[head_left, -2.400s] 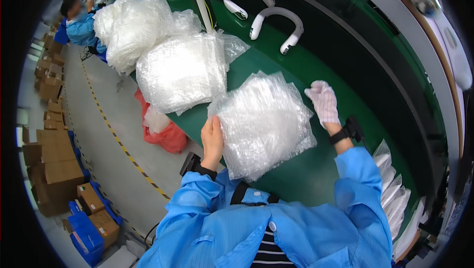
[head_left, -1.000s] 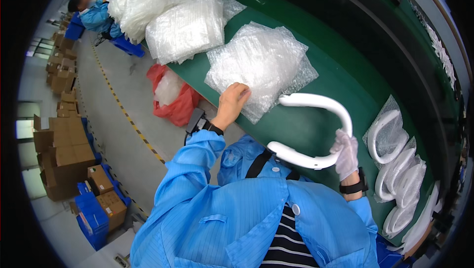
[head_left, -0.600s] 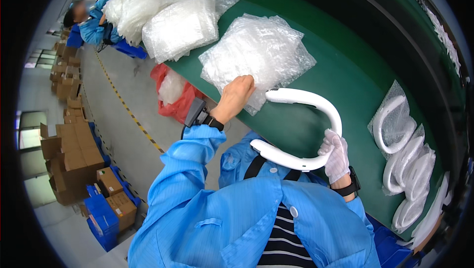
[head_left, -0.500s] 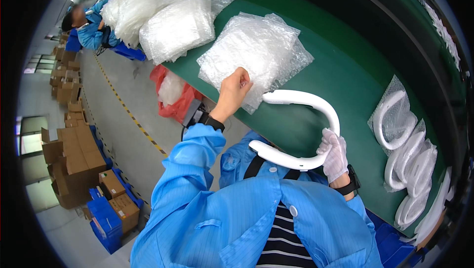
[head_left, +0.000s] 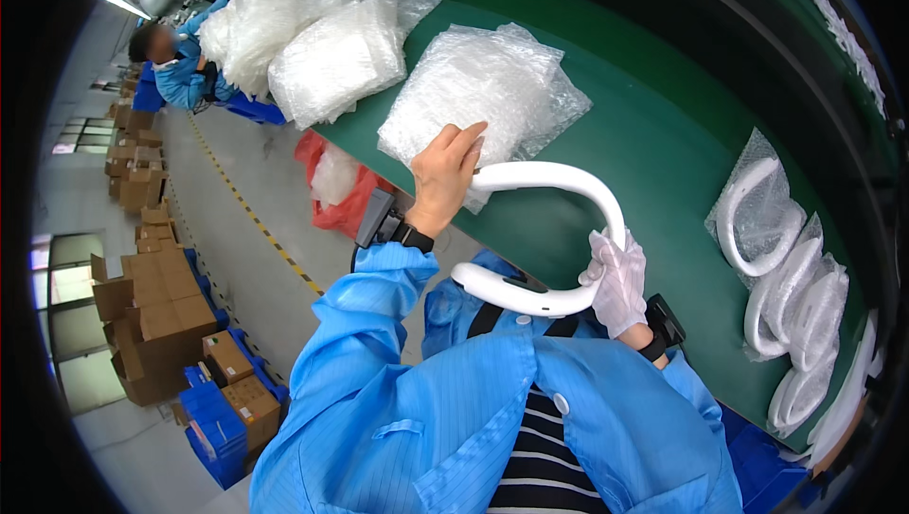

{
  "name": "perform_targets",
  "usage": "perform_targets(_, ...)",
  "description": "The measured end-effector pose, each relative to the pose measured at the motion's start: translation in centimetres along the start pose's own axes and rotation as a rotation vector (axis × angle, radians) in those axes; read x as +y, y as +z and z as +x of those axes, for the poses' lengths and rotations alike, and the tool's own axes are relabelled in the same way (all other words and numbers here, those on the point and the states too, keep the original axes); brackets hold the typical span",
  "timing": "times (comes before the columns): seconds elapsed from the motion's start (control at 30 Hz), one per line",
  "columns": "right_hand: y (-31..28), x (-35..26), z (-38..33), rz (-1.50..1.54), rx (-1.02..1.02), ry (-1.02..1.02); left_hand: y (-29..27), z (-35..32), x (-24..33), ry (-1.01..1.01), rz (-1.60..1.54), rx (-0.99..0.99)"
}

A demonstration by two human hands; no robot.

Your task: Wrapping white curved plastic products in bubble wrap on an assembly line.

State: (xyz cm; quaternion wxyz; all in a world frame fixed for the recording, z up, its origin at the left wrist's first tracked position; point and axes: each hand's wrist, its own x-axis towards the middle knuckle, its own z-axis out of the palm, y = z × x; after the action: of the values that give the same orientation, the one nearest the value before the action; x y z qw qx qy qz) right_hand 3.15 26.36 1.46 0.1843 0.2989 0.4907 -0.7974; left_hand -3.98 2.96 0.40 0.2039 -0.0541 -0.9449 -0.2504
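A white U-shaped neck fan (head_left: 566, 176) is held at its curved middle by my right hand (head_left: 617, 282), which wears a thin white glove and is closed around it. The fan's two arms point left, over the near edge of the green table. My bare left hand (head_left: 447, 175) rests on the near edge of a stack of clear bubble-wrap bags (head_left: 478, 83). Its fingers are stretched over the top bag, with the thumb close beside them. One arm end of the fan lies next to this hand, partly hidden by it.
Several bubble-wrapped neck fans (head_left: 757, 221) lie on the green table (head_left: 663, 154) at the right. More bags (head_left: 336, 55) are piled at the far left. A red bag (head_left: 331, 202) hangs below the table edge. Cardboard boxes (head_left: 166, 310) line the floor; a co-worker (head_left: 180, 64) stands far left.
My right hand has brought the neck fan left and slightly up, nearer the bags. My left hand's fingers, curled before, now reach further out over the stack.
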Motion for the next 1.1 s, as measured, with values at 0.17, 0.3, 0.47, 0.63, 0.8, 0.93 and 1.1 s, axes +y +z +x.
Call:
perform_targets(0.17,0.8,1.8,0.6,0.144,0.011,-0.071,-1.3,-1.1,-0.7,0.024,-0.027,0.016)
perform_targets(0.3,0.1,3.4,1.8,0.290,0.074,-0.009,-0.8,-1.2,-1.2,0.166,0.028,0.055)
perform_targets(0.47,-0.5,1.8,3.4,0.228,0.094,-0.118,-1.3,-2.5,-2.7,0.381,0.146,-0.028)
perform_targets(0.63,-0.7,1.9,5.4,0.298,0.104,-0.100,-0.3,-1.9,-1.4,0.427,0.052,-0.062)
perform_targets(0.8,1.0,3.1,5.0,0.160,-0.024,-0.194,2.6,-0.8,2.0,0.480,0.075,-0.142)
perform_targets(0.93,-0.2,1.9,6.1,0.233,0.162,-0.218,0.9,-2.6,2.7,0.549,0.115,-0.270)
perform_targets(1.1,0.9,2.8,4.5,0.288,0.101,-0.170,2.2,-1.4,6.1,0.666,-0.027,-0.272)
